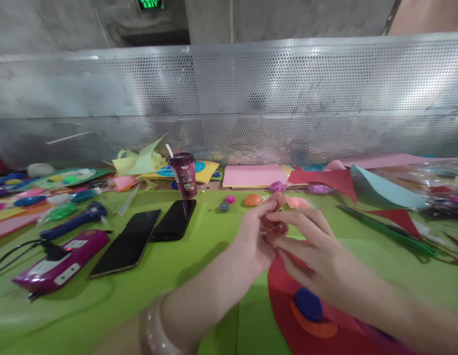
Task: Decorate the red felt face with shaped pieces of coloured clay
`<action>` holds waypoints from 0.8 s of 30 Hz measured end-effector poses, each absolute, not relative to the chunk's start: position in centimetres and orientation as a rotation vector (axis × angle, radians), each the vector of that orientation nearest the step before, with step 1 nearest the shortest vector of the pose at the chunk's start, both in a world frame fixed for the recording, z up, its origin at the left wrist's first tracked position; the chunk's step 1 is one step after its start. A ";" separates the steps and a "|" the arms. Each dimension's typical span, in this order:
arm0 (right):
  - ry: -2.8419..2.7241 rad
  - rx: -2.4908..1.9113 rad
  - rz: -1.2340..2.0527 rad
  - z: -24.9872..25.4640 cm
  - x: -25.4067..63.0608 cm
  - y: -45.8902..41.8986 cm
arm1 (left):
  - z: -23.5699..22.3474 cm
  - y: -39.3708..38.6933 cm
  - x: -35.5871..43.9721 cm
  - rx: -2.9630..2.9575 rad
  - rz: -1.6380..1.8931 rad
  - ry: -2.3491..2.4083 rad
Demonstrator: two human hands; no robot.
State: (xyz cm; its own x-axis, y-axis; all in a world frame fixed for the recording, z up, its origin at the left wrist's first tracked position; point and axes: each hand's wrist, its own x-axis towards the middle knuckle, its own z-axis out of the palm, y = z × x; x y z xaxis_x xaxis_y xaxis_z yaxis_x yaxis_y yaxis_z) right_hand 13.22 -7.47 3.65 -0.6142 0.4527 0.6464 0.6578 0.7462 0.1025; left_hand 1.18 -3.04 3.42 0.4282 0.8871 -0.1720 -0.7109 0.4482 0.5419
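My left hand (253, 239) is raised over the green table with the palm turned inward and the fingers curled. Against its fingers press the bent fingertips of my right hand (314, 241). Whatever sits between them is hidden by the fingers. Under my right hand lies a red paper shape (280, 296). On it rest a flat blue clay piece (308, 304) and an orange curved piece (320, 329). Just beyond my left hand are a small bumpy pink ball (231, 198), a grey lump (224, 207) and an orange clay lump (253, 199).
Two phones (129, 241) lie at left, near a purple power strip (62, 264) and a dark blue flashlight (73, 221). A lidded cup (183, 175) with a straw stands behind them. Green-handled scissors (395, 234) and coloured papers (254, 175) lie right and back. A perforated metal panel (229, 98) closes the rear.
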 end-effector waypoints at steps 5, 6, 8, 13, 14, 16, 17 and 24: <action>-2.272 -0.916 -0.272 3.7 13.6 -7.2 | 3.3 -3.0 1.2 0.300 0.980 0.379; -2.271 -0.933 -0.254 3.7 13.7 -7.2 | 3.3 -3.0 1.2 0.293 0.985 0.377; -2.250 -0.948 -0.226 3.5 13.8 -7.1 | 3.5 -3.1 1.3 0.279 0.993 0.388; -2.182 -0.971 -0.208 3.0 14.0 -6.8 | 3.6 -3.2 1.3 0.247 1.024 0.375; -2.175 -0.968 -0.218 2.9 14.0 -6.8 | 3.6 -3.2 1.4 0.247 1.027 0.376; -2.161 -0.964 -0.227 2.8 13.8 -6.6 | 3.5 -3.2 1.4 0.252 1.027 0.381; -2.156 -0.967 -0.219 2.8 13.7 -6.5 | 3.5 -3.2 1.4 0.252 1.031 0.380; -2.083 -1.019 -0.050 2.6 13.1 -6.3 | 3.5 -3.1 1.6 0.240 1.060 0.435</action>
